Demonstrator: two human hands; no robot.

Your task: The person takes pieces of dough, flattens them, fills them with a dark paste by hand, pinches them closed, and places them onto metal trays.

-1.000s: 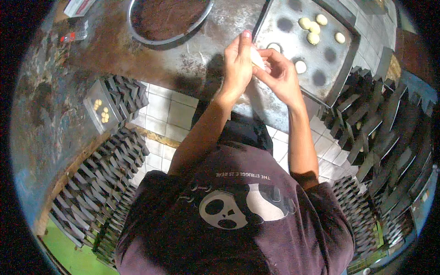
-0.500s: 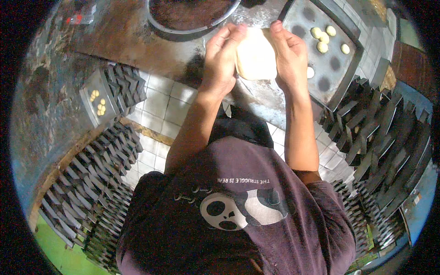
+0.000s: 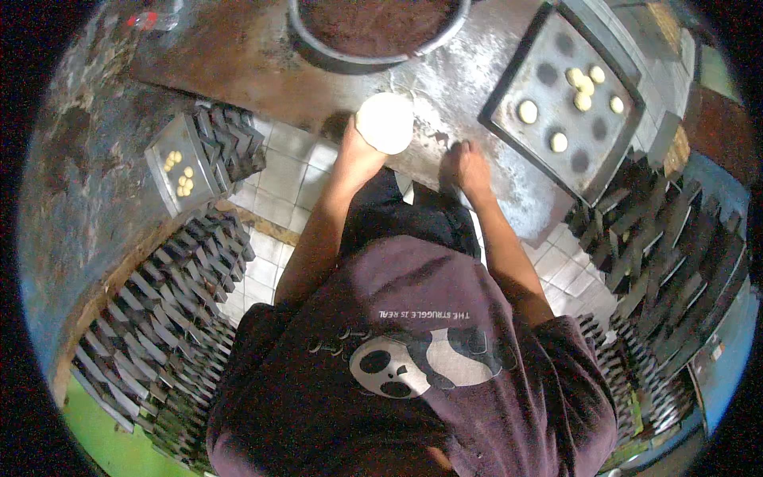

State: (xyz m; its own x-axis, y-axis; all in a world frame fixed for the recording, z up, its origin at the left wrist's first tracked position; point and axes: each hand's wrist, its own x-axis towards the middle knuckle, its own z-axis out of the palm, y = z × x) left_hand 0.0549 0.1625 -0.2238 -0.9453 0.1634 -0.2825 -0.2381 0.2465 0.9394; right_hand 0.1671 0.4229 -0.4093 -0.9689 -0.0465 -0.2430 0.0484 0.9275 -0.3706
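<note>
A flat, round, pale dough disc (image 3: 385, 123) rests on the fingers of my left hand (image 3: 362, 159), just above the near edge of the worktable (image 3: 238, 95). My left thumb and palm grip its lower left side. My right hand (image 3: 473, 169) is at the table's near edge, to the right of the disc and apart from it. Its fingers are curled closed; whatever they hold, if anything, I cannot make out. Beyond the disc stands a wide metal bowl (image 3: 401, 57) of dark brown, crumbly filling (image 3: 377, 24).
A dark baking tray (image 3: 517, 75) lies to the right with several pale dough balls (image 3: 582, 101) on it. Another tray (image 3: 161, 171) with small dough pieces (image 3: 185, 181) sits at left. Stacked dark metal trays (image 3: 159, 318) flank me on both sides, over a white tiled floor (image 3: 290, 171).
The dough, stretched between both hands before, is now a rounder disc in my left hand alone. My right hand has let go and come down nearer me. The whole view has shifted slightly.
</note>
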